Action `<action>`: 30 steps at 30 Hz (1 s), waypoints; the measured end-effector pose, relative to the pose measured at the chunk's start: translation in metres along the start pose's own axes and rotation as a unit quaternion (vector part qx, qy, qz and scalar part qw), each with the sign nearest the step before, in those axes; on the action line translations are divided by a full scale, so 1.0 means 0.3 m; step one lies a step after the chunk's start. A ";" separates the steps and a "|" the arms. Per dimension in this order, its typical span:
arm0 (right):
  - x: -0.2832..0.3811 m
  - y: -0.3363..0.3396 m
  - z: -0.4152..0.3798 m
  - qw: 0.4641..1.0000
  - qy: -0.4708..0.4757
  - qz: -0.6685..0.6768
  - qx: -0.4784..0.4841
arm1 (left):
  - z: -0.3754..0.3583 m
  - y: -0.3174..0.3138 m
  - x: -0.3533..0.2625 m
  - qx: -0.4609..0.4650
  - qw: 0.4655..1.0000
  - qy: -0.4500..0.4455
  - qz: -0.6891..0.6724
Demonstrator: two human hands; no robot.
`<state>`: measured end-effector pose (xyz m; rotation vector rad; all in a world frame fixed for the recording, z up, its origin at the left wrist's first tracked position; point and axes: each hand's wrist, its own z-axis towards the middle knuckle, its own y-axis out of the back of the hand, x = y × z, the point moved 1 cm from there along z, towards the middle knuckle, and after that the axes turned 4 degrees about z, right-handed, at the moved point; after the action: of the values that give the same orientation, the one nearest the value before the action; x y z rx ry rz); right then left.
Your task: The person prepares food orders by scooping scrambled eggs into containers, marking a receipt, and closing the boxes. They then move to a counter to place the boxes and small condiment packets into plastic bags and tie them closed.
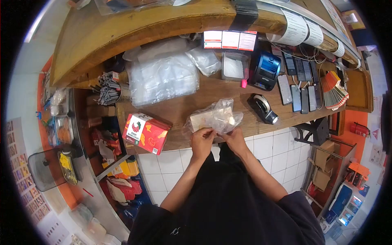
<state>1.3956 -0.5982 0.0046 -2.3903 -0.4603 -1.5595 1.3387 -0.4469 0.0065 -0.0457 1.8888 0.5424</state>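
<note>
A clear plastic bag [233, 118] lies at the front edge of the wooden table, with a light brown packet [203, 119] inside it. My left hand [202, 142] pinches the near edge of the bag between thumb and fingers. Close beside it, my right hand [234, 141] has its fingers closed on the same edge, partly hidden by the plastic. Something small and white [232, 121] shows through the bag near the right hand; its kind cannot be made out. To the left of my hands stands a red printed food box [148, 132].
Behind the bag lies a stack of clear plastic bags [163, 79]. A tape dispenser [264, 109], a blue-black printer [266, 71], several phones [285, 90] and a fan of printed cards [333, 92] occupy the right side. An overhead wooden shelf [163, 26] crosses the back.
</note>
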 end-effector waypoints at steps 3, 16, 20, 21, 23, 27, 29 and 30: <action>0.101 -0.010 -0.016 0.994 0.030 -0.100 0.006 | 0.019 -0.030 0.034 -0.004 0.998 0.002 -0.068; 0.564 0.106 0.604 0.788 0.349 -0.506 -0.036 | 0.059 0.032 -0.010 0.028 0.997 -0.013 -0.065; 0.500 0.031 0.849 0.694 0.264 -0.665 -0.083 | 0.034 0.052 -0.018 0.045 0.997 -0.022 -0.058; 0.494 0.022 0.879 0.667 0.250 -0.695 -0.095 | 0.027 0.057 -0.011 0.055 0.996 -0.011 -0.067; 0.489 0.015 0.924 0.657 0.228 -0.712 -0.090 | 0.023 0.065 0.003 0.070 0.994 0.007 -0.086; 0.408 0.039 0.999 0.588 0.267 -0.751 -0.136 | 0.002 0.054 0.025 0.069 0.996 0.013 -0.057; 0.505 0.008 0.917 0.656 0.230 -0.715 -0.079 | 0.008 0.052 0.031 0.074 0.995 0.006 -0.073; 0.497 0.032 0.895 0.737 0.333 -0.584 -0.077 | 0.007 0.052 0.032 0.076 0.994 0.020 -0.078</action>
<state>1.6810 -0.4879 0.0347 -1.2742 -1.9006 -2.7884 1.3324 -0.4301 0.0027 -0.1029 1.9410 0.2925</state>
